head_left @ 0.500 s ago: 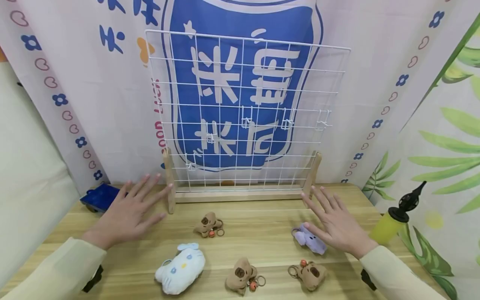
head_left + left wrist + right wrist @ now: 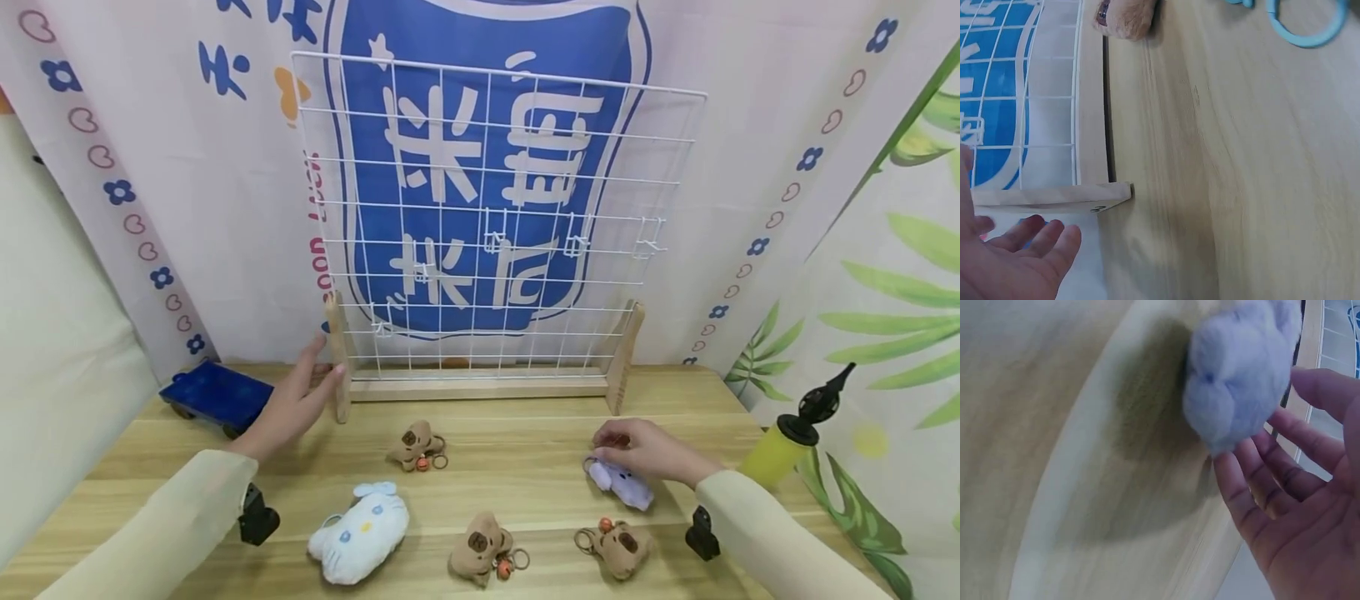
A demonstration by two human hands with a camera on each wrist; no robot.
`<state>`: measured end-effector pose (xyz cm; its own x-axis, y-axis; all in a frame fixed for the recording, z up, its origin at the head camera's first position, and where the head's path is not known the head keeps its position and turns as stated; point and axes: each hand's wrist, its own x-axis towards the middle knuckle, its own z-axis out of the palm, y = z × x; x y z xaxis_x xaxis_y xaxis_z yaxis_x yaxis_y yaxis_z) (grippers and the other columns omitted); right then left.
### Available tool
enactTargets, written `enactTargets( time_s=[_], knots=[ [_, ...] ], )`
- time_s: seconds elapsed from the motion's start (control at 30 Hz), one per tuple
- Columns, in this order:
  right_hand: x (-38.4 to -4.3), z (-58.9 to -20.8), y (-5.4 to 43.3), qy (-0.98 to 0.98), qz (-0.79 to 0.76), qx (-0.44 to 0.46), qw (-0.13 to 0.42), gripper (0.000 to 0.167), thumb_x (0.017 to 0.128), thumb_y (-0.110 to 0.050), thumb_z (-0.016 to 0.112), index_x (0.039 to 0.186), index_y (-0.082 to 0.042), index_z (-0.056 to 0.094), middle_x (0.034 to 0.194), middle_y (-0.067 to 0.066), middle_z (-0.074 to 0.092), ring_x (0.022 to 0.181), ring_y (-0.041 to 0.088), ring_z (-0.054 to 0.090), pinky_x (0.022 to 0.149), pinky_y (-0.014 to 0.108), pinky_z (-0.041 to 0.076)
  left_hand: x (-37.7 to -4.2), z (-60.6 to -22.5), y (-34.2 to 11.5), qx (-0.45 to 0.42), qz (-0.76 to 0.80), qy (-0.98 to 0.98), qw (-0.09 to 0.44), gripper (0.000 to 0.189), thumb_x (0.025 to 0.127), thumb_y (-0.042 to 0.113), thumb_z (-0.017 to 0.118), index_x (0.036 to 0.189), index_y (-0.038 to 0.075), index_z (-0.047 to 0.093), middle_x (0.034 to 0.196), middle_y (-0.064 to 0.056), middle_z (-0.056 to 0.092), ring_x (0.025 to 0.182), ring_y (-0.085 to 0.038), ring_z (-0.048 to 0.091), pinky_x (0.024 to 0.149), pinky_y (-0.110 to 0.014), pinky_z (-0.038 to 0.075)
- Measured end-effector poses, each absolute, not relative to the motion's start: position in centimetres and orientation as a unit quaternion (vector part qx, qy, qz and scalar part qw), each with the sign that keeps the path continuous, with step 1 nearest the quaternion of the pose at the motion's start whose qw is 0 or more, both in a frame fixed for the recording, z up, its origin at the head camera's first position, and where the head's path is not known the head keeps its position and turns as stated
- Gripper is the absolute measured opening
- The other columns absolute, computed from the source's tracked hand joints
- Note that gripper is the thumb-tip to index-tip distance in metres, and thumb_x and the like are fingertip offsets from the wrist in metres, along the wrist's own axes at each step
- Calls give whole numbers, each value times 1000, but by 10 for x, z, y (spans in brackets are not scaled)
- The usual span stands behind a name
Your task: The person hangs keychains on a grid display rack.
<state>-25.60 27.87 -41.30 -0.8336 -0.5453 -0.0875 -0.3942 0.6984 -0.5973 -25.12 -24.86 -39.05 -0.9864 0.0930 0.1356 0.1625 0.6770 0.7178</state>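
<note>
In the head view, my right hand (image 2: 645, 446) is at a small purple plush keychain (image 2: 626, 483) lying on the table. The right wrist view shows its fingers fairly straight, with fingertips and thumb right at the edge of the purple plush (image 2: 1238, 378). My left hand (image 2: 292, 400) is beside the left wooden post (image 2: 339, 358) of a white wire grid rack (image 2: 480, 379). Seen from the left wrist, its loosely bent fingers (image 2: 1063, 247) lie just outside that post and hold nothing. Several small white hooks (image 2: 576, 246) hang on the grid.
Brown plush keychains (image 2: 415, 446) with rings and red bells lie on the table (image 2: 517, 458), along with a white-blue cat plush (image 2: 366, 537). A blue toy cart (image 2: 213, 396) stands at the left; a yellow pump (image 2: 772, 454) stands right. A printed curtain (image 2: 247, 208) hangs behind.
Both hands, spread flat over the table before, have changed pose. The right came down to the purple plush with its fingers bent; the left turned in towards the left post. The plushes look unmoved.
</note>
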Motion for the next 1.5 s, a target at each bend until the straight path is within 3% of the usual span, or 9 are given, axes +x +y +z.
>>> enactTargets(
  time_s=[0.1, 0.27, 0.4, 0.7, 1.0, 1.23, 1.5],
  knots=[
    [-258, -414, 277, 907, -306, -248, 149, 19, 99, -25, 71, 106, -8, 73, 96, 0, 72, 83, 5, 60, 72, 21, 53, -255, -397, -249, -67, -407, -910, 34, 76, 113, 39, 43, 166, -4, 8, 152, -41, 45, 137, -55, 52, 109, -66, 49],
    [-261, -415, 271, 888, -335, -251, 192, 15, 97, -18, 71, 99, -3, 69, 89, 2, 69, 76, 5, 59, 66, 20, 51, -261, -409, -249, -63, -421, -904, 32, 69, 110, 23, 54, 162, -7, 21, 143, -39, 53, 128, -52, 59, 100, -59, 59],
    [-261, -416, 265, 884, -333, -245, 218, 12, 96, -13, 72, 95, -2, 68, 85, 3, 67, 73, 6, 56, 63, 19, 48, -264, -416, -250, -61, -422, -904, 26, 69, 108, 15, 56, 160, -11, 20, 139, -42, 53, 125, -54, 60, 95, -58, 61],
    [-260, -411, 258, 898, -283, -263, 211, 13, 96, -10, 71, 85, -4, 70, 78, -1, 67, 67, 3, 52, 59, 17, 45, -267, -427, -251, -37, -404, -914, 17, 68, 107, 14, 55, 160, -11, 20, 141, -42, 52, 125, -53, 60, 94, -56, 62],
    [-264, -412, 268, 904, -288, -256, 184, 8, 95, -8, 71, 89, -5, 72, 82, 0, 71, 71, 3, 57, 61, 19, 49, -271, -435, -251, -22, -398, -917, 31, 66, 107, 14, 57, 160, -9, 24, 136, -40, 56, 118, -49, 64, 89, -51, 64],
    [-261, -408, 275, 909, -312, -229, 157, 12, 96, -7, 69, 101, 1, 76, 94, 10, 77, 81, 8, 64, 71, 19, 54, -272, -433, -246, -14, -400, -916, 27, 66, 108, 15, 56, 161, -7, 23, 137, -39, 56, 120, -49, 64, 89, -50, 64],
    [-260, -407, 282, 892, -377, -177, 178, 16, 99, -7, 66, 104, 6, 75, 100, 16, 78, 83, 11, 64, 69, 21, 55, -273, -434, -243, -13, -391, -920, 29, 66, 107, 14, 57, 161, -7, 24, 137, -38, 57, 120, -49, 64, 93, -54, 63]
  ],
)
